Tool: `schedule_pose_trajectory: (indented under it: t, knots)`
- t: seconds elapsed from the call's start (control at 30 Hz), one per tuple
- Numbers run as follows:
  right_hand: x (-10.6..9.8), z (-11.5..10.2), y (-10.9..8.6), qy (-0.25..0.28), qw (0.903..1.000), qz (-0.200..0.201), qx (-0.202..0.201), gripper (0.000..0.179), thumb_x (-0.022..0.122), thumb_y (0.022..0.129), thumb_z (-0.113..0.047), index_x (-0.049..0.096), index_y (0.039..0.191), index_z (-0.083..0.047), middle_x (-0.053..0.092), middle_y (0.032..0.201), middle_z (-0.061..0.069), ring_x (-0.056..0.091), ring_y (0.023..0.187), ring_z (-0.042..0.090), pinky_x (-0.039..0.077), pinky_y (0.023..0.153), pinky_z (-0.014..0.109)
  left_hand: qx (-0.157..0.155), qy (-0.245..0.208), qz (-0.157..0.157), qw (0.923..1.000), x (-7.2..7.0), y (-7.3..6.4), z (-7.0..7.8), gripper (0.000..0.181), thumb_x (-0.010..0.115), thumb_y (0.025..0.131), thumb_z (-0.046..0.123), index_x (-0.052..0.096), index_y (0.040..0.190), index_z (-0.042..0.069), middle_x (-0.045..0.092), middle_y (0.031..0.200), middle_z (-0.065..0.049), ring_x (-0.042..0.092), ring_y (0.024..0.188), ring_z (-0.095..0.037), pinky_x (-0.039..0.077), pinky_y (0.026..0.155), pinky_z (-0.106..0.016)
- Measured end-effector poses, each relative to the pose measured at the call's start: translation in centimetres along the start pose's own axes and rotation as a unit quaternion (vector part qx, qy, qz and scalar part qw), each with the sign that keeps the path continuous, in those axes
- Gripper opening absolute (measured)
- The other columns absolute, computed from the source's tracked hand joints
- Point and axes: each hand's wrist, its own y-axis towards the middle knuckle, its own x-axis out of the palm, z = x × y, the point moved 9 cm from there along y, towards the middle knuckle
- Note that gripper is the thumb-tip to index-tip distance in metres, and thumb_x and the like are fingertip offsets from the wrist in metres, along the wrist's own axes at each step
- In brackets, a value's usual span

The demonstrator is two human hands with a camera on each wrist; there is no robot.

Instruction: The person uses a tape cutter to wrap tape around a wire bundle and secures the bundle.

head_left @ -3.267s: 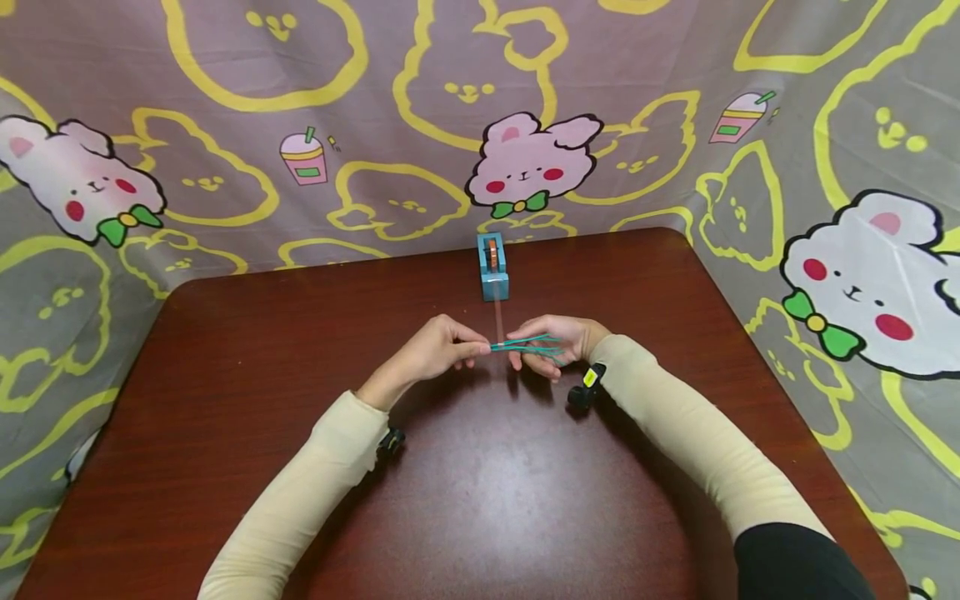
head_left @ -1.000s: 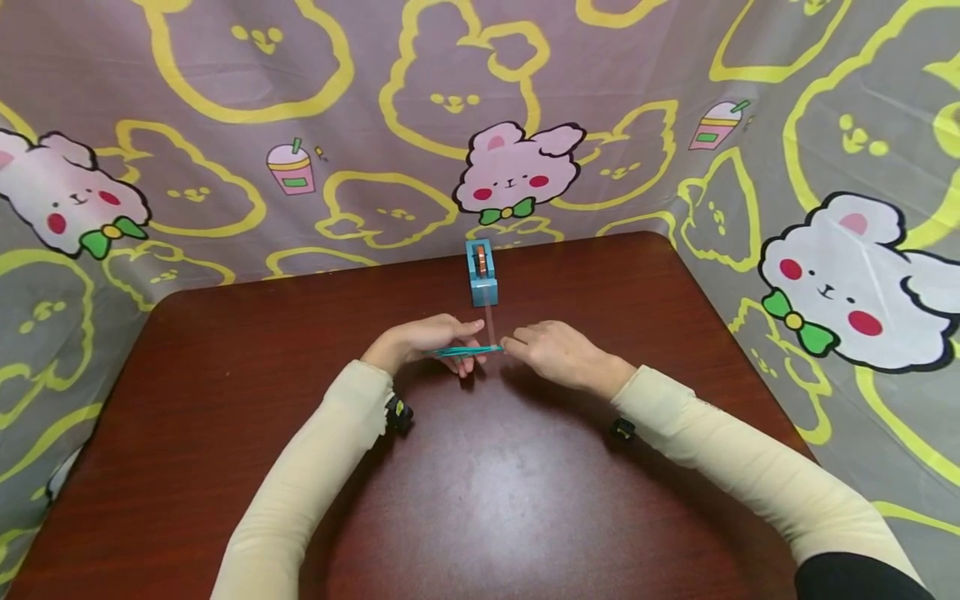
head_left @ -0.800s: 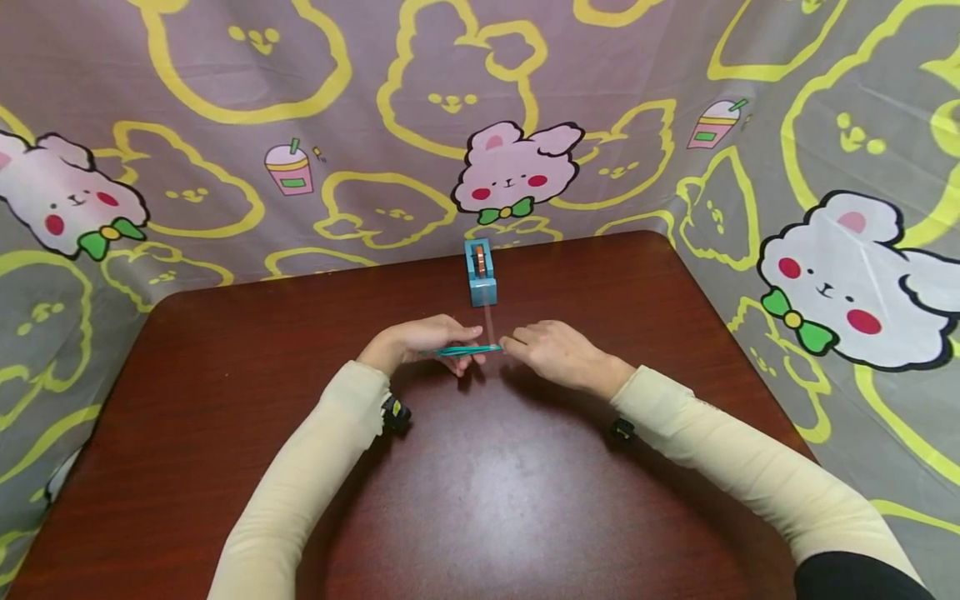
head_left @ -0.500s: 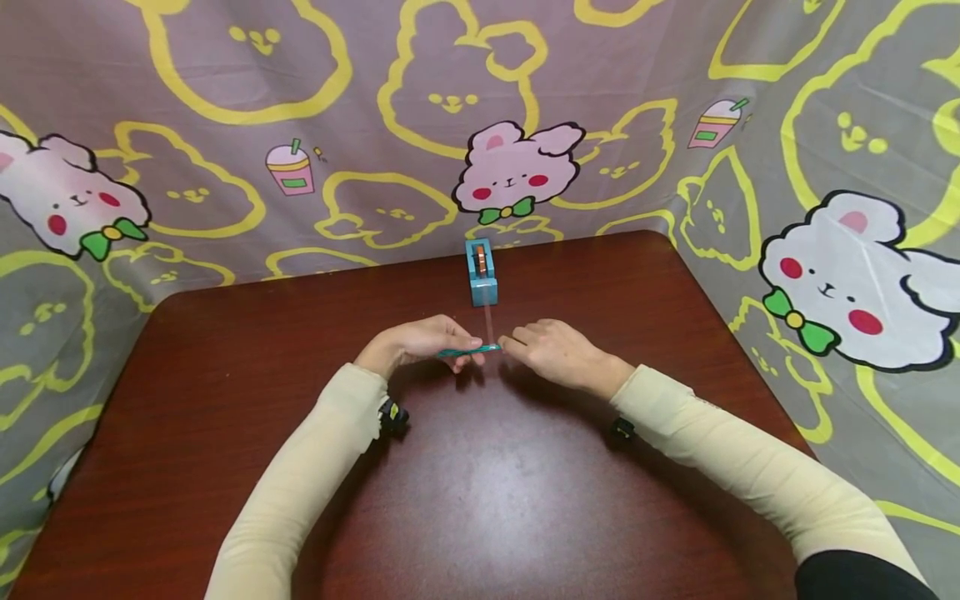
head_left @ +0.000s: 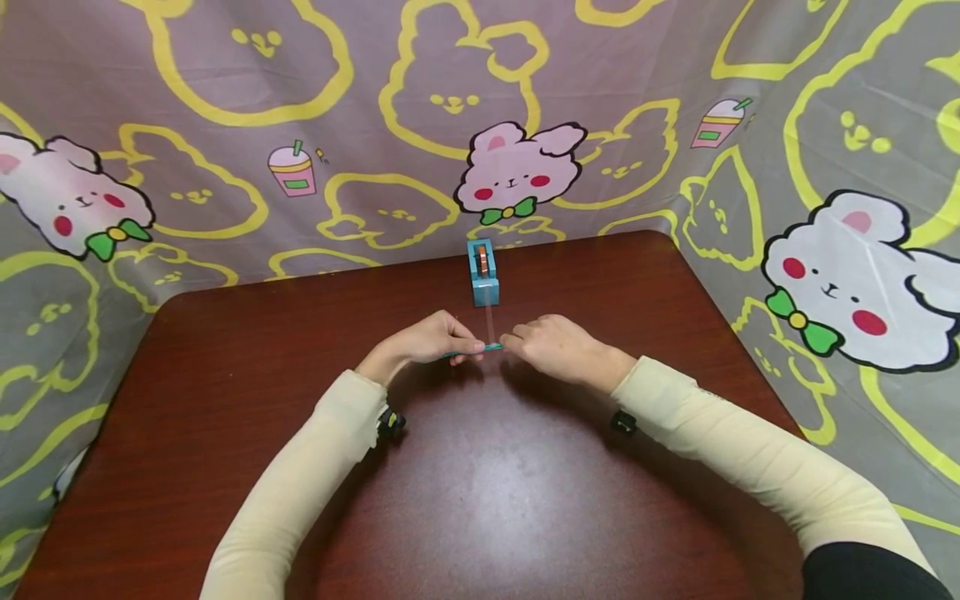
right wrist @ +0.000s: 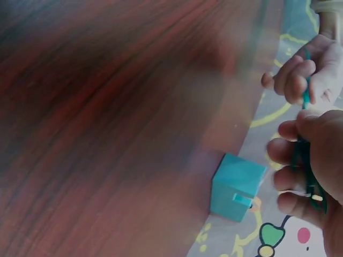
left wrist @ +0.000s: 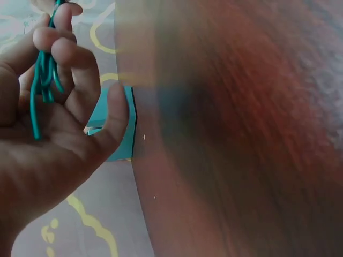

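Just in front of the tape dispenser (head_left: pixel 486 293), both hands hold a thin bundle of green wires (head_left: pixel 492 347). My left hand (head_left: pixel 433 337) pinches it between thumb and fingers; in the left wrist view loose wire ends (left wrist: pixel 34 110) hang over the palm. My right hand (head_left: pixel 561 347) grips the bundle's other end, with fingers curled; in the right wrist view more green wire (right wrist: pixel 304 155) shows between its thumb and fingers. A clear tape strip (head_left: pixel 489 319) runs from the dispenser to the wires between the two hands.
The blue dispenser, with an orange-brown roll (head_left: pixel 482 260) in it, stands near the back edge of the dark red-brown table (head_left: pixel 480 475). A patterned cloth (head_left: pixel 360 92) hangs behind and along the sides.
Earlier my left hand pinched the wires while the right lay loose around their ends. Then the right pinched them beside a loosened left hand. Now the left thumb has come down on them.
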Motion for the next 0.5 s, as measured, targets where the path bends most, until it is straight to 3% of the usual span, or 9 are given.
schedule_pose_trajectory:
  t: [0.1,0.2,0.37,0.5]
  knots:
    - [0.0,0.3,0.3,0.02,0.9994,-0.023,0.015,0.012,0.07,0.09,0.001,0.069,0.097,-0.009,0.06,0.068,0.001,0.055,0.056,0.013,0.045,0.049,0.03,0.012,0.016,0.025,0.9995,-0.1,-0.2,0.4,0.027,0.068,0.098,0.016,0.076,0.087,-0.008,0.057,0.057,0.0,0.051,0.062,-0.03,0.034,0.053,-0.023]
    - [0.0,0.9,0.6,0.068,0.996,-0.043,0.038,0.004,0.07,0.095,-0.007,0.072,0.097,-0.011,0.063,0.07,-0.001,0.058,0.058,0.013,0.048,0.051,0.031,0.013,0.025,0.052,0.9982,-0.3,-0.5,0.6,0.025,0.07,0.097,0.016,0.077,0.087,-0.006,0.057,0.058,0.0,0.049,0.059,-0.022,0.033,0.052,-0.024]
    - [0.0,2.2,1.2,0.174,0.9795,-0.068,0.075,0.009,0.069,0.097,-0.019,0.075,0.094,-0.012,0.069,0.077,-0.005,0.061,0.065,0.009,0.051,0.06,0.033,0.03,0.059,0.093,0.9935,-0.7,-1.0,1.0,0.02,0.072,0.096,0.018,0.08,0.094,0.0,0.058,0.061,0.0,0.044,0.057,-0.01,0.033,0.051,-0.025]
    - [0.3,3.2,1.5,0.215,0.9693,-0.076,0.092,0.013,0.072,0.096,-0.026,0.074,0.091,-0.015,0.063,0.071,-0.012,0.055,0.061,0.005,0.048,0.058,0.031,0.073,0.108,0.112,0.9851,-0.8,-1.5,1.6,0.017,0.072,0.095,0.016,0.08,0.095,0.001,0.063,0.066,-0.009,0.046,0.058,-0.011,0.036,0.052,-0.024]
